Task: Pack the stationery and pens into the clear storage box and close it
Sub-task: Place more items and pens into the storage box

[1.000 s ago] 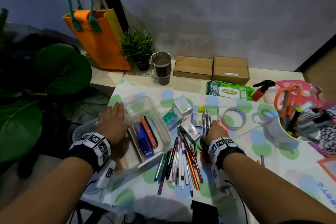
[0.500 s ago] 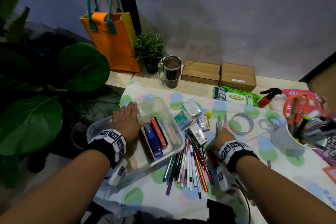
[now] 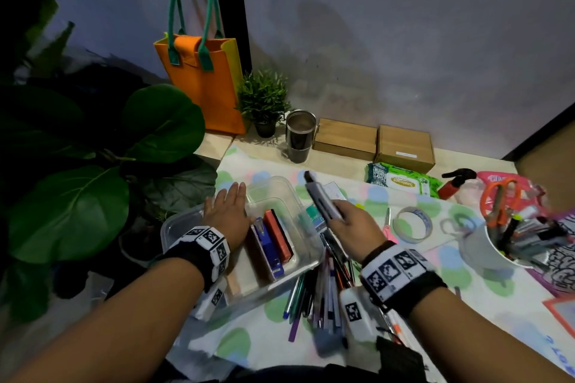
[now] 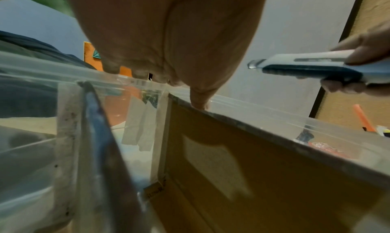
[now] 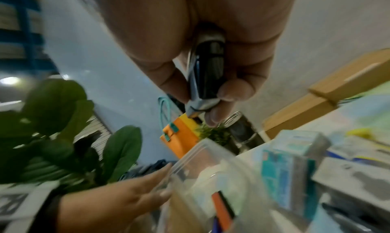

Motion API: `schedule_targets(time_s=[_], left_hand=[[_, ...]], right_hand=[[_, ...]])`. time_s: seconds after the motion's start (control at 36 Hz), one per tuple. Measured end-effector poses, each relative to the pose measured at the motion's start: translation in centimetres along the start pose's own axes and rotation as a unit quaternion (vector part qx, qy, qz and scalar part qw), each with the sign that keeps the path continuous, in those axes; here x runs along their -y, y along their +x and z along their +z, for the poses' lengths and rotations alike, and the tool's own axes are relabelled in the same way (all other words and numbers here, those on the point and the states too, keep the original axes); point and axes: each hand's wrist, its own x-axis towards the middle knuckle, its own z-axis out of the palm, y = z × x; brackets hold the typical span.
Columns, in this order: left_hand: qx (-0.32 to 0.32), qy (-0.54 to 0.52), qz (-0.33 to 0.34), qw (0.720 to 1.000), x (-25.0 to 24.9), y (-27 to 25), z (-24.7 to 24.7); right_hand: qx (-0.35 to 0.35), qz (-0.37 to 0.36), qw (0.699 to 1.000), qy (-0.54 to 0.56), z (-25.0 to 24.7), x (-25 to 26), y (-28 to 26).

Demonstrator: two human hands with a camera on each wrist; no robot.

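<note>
The clear storage box (image 3: pixel 287 188) stands open at the table's left edge, with a blue stapler (image 3: pixel 268 246) and a red-and-black item (image 3: pixel 278 235) standing in it. My left hand (image 3: pixel 229 207) lies flat with straight fingers on the box's left rim (image 4: pixel 253 103). My right hand (image 3: pixel 353 227) grips a grey-and-black utility cutter (image 3: pixel 320 200), held in the air over the box's right edge, tip pointing away. The same cutter (image 5: pixel 207 69) shows pinched between thumb and fingers. Several pens (image 3: pixel 320 292) lie in a pile right of the box, beside small cartons (image 3: pixel 314 216).
A tape roll (image 3: pixel 412 224), pink scissors (image 3: pixel 387 227) and a white cup (image 3: pixel 479 250) full of pens sit to the right. A steel tumbler (image 3: pixel 300 135), cardboard boxes (image 3: pixel 343 138), a wipes pack (image 3: pixel 401 180) and an orange bag (image 3: pixel 202 81) line the back. Big leaves (image 3: pixel 77 196) crowd the left.
My right hand has picked the cutter up from the pile on the table and lifted it left toward the box. My left hand has stayed on the box.
</note>
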Motion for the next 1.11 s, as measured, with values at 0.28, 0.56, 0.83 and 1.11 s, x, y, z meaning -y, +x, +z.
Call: schedule_targets(time_s=[0.28, 0.56, 0.83, 1.11], left_hand=[[-0.021, 0.001, 0.007, 1.0, 0.4, 0.4, 0.5], [-0.024, -0.009, 0.015, 1.0, 0.5, 0.3, 0.6], [-0.032, -0.004, 0.012, 0.999, 0.5, 0.4, 0.8], [-0.032, 0.001, 0.003, 0.999, 0.3, 0.7, 1.0]], right_hand=[[0.132, 0.034, 0.981, -0.139, 6.4, 3.9, 1.7], [0.164, 0.039, 0.949, -0.265, 9.5, 3.5, 4.8], [0.253, 0.036, 0.905, -0.341, 11.1, 2.2, 5.0], [0.178, -0.007, 0.95, -0.257, 7.2, 3.3, 3.9]])
